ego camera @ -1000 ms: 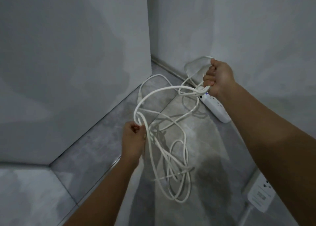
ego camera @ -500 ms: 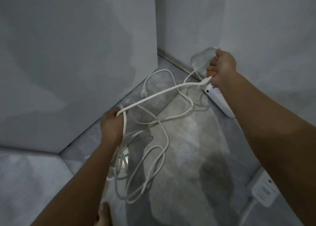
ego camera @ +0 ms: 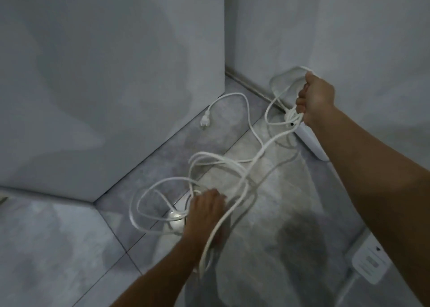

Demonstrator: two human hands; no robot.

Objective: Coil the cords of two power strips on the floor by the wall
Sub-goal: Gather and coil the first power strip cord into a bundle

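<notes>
A long white cord [ego camera: 232, 165] lies in loose loops across the grey floor. Its plug [ego camera: 205, 120] rests by the left wall. My right hand [ego camera: 314, 99] is raised near the right wall, shut on several gathered loops of the cord. Below it a white power strip [ego camera: 311, 144] lies along the wall, partly hidden by my forearm. My left hand [ego camera: 206, 210] is low over the floor, fingers curled among the cord loops, with a strand running across its back. A second white power strip [ego camera: 370, 263] lies at the lower right.
Grey walls meet in a corner [ego camera: 229, 69] ahead. A wall block juts out on the left, its corner [ego camera: 95, 201] near the loops. The floor is grey tile [ego camera: 58, 248] with a paler patch in the middle.
My left hand dropped from waist height down and right to the floor loops. The taut strand between my hands went slack. My right hand stayed raised with its gathered loops.
</notes>
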